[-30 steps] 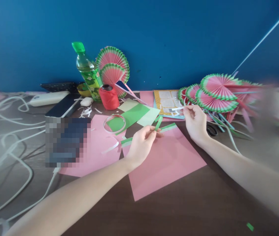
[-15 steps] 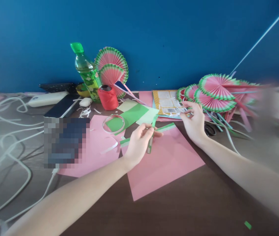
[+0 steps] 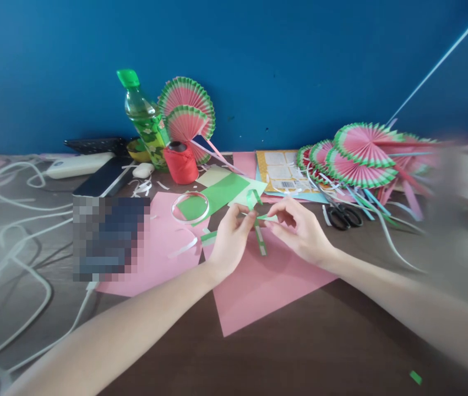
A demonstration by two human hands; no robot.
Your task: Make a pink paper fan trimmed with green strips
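Note:
My left hand [image 3: 232, 237] pinches a narrow green paper strip [image 3: 259, 226] that bends over at the top and hangs down with a white-marked end. My right hand [image 3: 300, 230] meets it from the right, fingertips pinched on the same strip. Both hands hover over a pink paper sheet [image 3: 259, 286] with a green-and-white band [image 3: 209, 237] along its upper edge. Black scissors [image 3: 343, 215] lie just right of my right hand.
A clear tape ring [image 3: 190, 207] rests on green paper [image 3: 217, 196]. Further back stand a red thread spool [image 3: 181, 163], a green-capped bottle [image 3: 143, 118] and pink-green paper fans [image 3: 188, 110]. More fans [image 3: 362, 157] pile at the right. White cables [image 3: 19, 242] sprawl left.
My right hand left the printed sheet and fan pile at the back and came in to the green strip. The left hand turned the strip, which now bends and hangs down.

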